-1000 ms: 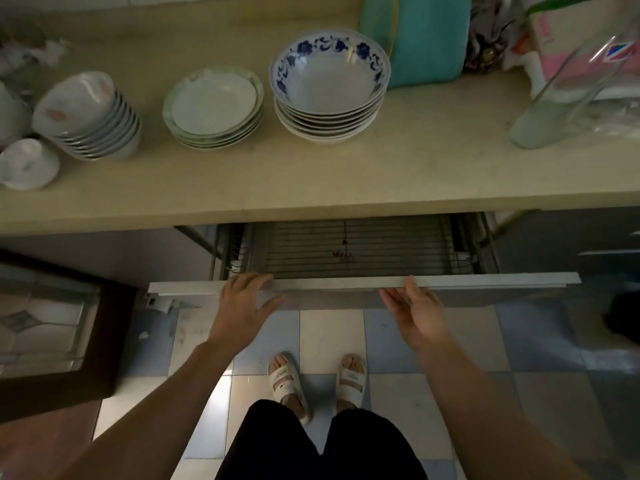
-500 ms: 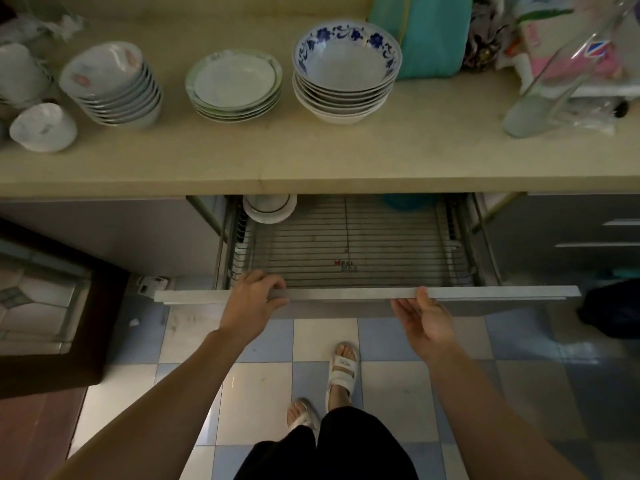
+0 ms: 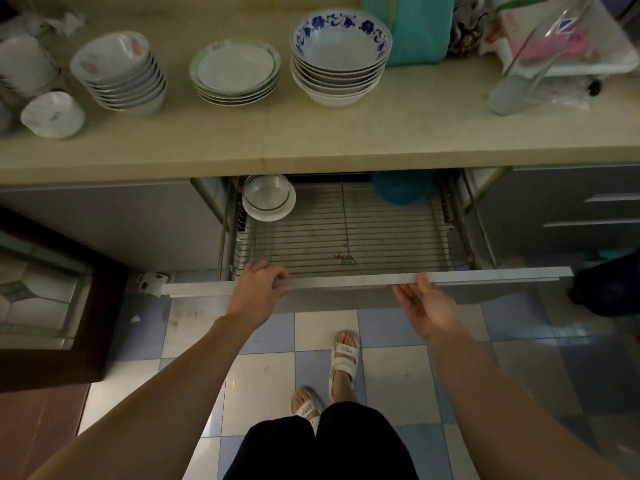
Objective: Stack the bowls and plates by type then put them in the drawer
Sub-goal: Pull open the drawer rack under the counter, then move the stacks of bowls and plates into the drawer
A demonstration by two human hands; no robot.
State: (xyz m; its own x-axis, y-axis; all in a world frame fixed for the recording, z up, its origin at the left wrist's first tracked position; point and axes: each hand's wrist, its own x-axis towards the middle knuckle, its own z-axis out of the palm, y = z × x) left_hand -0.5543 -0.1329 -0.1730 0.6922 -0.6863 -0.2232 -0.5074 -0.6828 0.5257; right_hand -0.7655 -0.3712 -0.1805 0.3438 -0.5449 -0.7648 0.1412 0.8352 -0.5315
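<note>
On the counter stand three stacks: blue-flowered bowls (image 3: 341,60), green-rimmed plates (image 3: 235,72) and small white bowls (image 3: 119,72). Below, the drawer front (image 3: 346,281) is pulled far out, showing a wire rack (image 3: 346,233). A clear bowl on a white dish (image 3: 268,199) sits at the rack's back left, a teal bowl (image 3: 401,188) at the back, partly under the counter. My left hand (image 3: 259,289) grips the top edge of the drawer front, fingers curled over it. My right hand (image 3: 426,301) touches that edge from the front with relaxed fingers, palm up.
A loose white bowl (image 3: 52,114) and more white crockery (image 3: 24,64) lie at the counter's left end. A teal bag (image 3: 415,26), a glass jug (image 3: 530,71) and packages stand at the back right. A framed glass panel (image 3: 41,292) leans on the floor left.
The drawer has slid further out towards me, uncovering the clear bowl and the teal bowl at the back of the rack. I have stepped back; both hands stay on the front edge.
</note>
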